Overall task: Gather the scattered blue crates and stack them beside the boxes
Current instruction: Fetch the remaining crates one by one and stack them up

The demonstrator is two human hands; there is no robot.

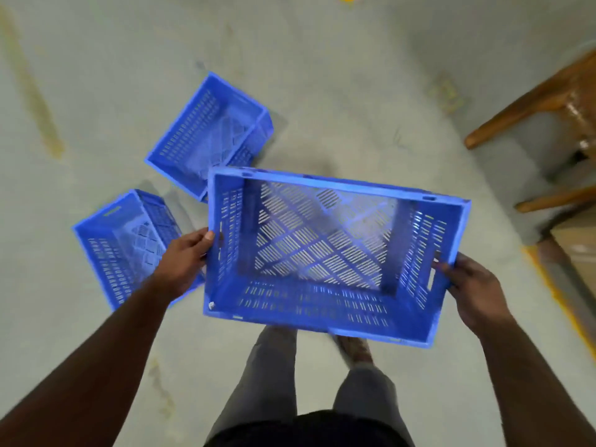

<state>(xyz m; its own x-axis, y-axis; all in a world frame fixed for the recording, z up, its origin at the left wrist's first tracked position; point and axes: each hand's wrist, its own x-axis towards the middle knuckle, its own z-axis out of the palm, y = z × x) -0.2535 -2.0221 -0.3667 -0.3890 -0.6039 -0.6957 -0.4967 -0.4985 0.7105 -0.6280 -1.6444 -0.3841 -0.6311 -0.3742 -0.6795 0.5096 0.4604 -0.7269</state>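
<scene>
A: Head view, starting at the hands: the left hand (187, 261) grips the left short end of the held crate (325, 253), fingers curled over the rim at centre left of the frame. The right hand (474, 291) grips the opposite end, its fingertips hooked in at the handle slot, right of centre.

B: So both hands are closed on the one crate, and it is off the floor?

A: Yes. It hangs in the middle of the frame, above the person's legs, mouth up and tipped slightly. Two more crates lie on the floor (371, 91): the nearer crate (125, 246) at lower left, just behind the left hand, and the farther crate (209, 130) above it at upper centre-left. Both sit tilted and close to each other.

B: How do you think it will handle?

A: Judging by the slotted walls and lattice base, it is rigid moulded plastic, empty, and probably light. Bulk is the trouble rather than weight. The short ends with their slots look like the best hold, one hand each.

B: And the boxes?

A: A cardboard edge (577, 250) shows at the right border, beneath wooden furniture legs (529, 114); whether that is the stacking spot I cannot tell.
</scene>
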